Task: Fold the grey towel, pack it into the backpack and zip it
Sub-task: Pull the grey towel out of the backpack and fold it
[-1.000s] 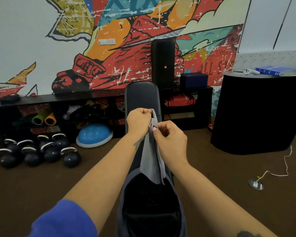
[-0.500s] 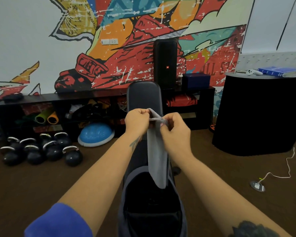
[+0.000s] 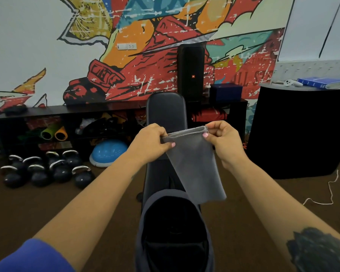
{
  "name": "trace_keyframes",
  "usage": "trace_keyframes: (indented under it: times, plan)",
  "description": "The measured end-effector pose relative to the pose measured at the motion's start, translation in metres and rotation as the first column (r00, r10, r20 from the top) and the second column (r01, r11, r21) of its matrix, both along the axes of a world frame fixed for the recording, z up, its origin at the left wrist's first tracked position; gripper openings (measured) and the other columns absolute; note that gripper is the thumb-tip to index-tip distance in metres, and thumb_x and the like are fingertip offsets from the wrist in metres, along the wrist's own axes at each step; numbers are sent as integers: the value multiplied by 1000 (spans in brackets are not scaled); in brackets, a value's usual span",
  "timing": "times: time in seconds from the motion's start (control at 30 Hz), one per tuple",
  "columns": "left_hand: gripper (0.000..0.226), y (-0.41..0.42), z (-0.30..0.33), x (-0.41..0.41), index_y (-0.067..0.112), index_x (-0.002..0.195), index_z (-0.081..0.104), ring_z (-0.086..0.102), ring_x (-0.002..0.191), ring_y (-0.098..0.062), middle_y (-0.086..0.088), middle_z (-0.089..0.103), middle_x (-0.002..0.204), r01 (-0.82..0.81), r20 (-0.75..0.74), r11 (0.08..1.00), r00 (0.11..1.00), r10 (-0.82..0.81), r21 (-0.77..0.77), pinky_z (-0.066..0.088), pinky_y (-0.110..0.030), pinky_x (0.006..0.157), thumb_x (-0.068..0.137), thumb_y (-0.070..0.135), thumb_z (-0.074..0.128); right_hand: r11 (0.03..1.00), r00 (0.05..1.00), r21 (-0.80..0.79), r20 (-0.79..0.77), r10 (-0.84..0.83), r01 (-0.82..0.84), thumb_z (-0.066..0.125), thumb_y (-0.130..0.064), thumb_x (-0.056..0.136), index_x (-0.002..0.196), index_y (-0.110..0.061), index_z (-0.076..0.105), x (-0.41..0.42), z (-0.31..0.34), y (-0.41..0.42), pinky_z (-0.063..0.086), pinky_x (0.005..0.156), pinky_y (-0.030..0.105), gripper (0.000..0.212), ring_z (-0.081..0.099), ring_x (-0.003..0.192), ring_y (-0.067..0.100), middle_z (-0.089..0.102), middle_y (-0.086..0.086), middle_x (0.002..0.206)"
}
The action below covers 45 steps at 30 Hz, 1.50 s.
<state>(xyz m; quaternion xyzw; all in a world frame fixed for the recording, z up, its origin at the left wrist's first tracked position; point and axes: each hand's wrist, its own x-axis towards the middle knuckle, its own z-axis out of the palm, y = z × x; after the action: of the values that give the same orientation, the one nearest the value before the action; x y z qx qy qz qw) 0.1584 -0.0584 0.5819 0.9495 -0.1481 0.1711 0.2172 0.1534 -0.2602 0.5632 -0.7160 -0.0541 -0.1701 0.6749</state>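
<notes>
The grey towel (image 3: 194, 165) hangs in the air as a flat panel, its top edge stretched between my hands. My left hand (image 3: 149, 142) pinches the top left corner and my right hand (image 3: 224, 142) pinches the top right corner. Below it, the dark backpack (image 3: 145, 218) sits upright on the black bench (image 3: 165, 110) with its main compartment wide open and dark inside. The towel's lower edge hangs just above the right side of the backpack's opening.
Several kettlebells (image 3: 47, 171) and a blue balance dome (image 3: 108, 152) lie on the floor to the left. A low black shelf (image 3: 67, 110) and a tall speaker (image 3: 190, 73) stand by the mural wall. A black rounded counter (image 3: 298, 130) is right, with a white cable (image 3: 330, 191) on the floor.
My hands have moved apart, spreading the towel's top edge from a narrow bunched strip into a wide flat panel. The right hand shifted to the right.
</notes>
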Motion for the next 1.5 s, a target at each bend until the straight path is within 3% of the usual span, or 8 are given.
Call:
trace_keyframes:
  times: [0.23,0.47,0.67,0.83,1.0,1.13,1.3,1.5]
  plan:
    - [61,-27,12,-1,22,120,45,56,102,-14,3,59,113,118,-135,988,982,-132,-103,47,-28,85,73,51,71,997,996,0,49,80,-80,64,0,86,86,-24,57,-1,4,11,54,83,27,25,68,93,18,70,4,91]
    - [27,-42,34,5,24,69,55,53,67,-12,7,54,65,190,-114,982,976,-186,23,37,-24,58,77,47,69,992,991,24,53,123,-124,64,-8,88,98,-22,55,-4,3,4,54,77,20,19,67,95,12,69,-1,96]
    - [15,-35,52,6,23,77,65,55,74,-5,12,61,74,287,-151,958,947,-284,-3,40,-18,64,75,35,74,907,896,-35,-174,408,-420,63,-23,88,115,-20,59,-10,-16,-6,55,80,22,27,66,105,14,68,1,114]
    - [30,-23,59,8,13,87,69,62,87,-15,-3,70,89,252,-139,968,958,-251,-12,47,-29,77,74,40,73,881,863,-119,-296,410,-459,68,-23,84,111,-7,67,-13,-26,-4,56,73,17,31,70,97,15,73,6,108]
    - [27,0,49,13,18,92,70,61,85,-9,4,68,91,110,-180,956,970,-163,-273,49,-27,78,75,39,73,870,852,-138,-320,414,-474,66,-23,87,101,-3,70,-13,-22,-4,56,87,38,25,71,96,28,73,16,104]
    - [17,11,12,20,26,85,60,60,85,-10,1,66,101,-144,-227,829,974,21,-541,50,-29,78,87,43,59,885,845,10,-292,447,-465,63,-18,89,92,-12,71,-13,-14,2,56,78,35,10,72,85,23,75,7,90]
    - [76,3,-29,6,5,131,44,56,92,-24,-9,57,104,-502,-668,620,742,-49,-603,49,-41,74,90,65,23,908,863,108,-284,418,-404,59,-16,92,97,-13,68,-7,-11,7,54,77,31,11,69,88,19,73,4,94]
    - [105,-8,-43,-5,4,123,55,60,104,-29,-14,64,115,-465,-761,617,513,-396,-635,49,-41,84,73,84,10,927,903,249,-259,344,-281,55,-16,95,99,-15,66,-1,-15,10,53,81,34,12,66,94,23,71,6,101]
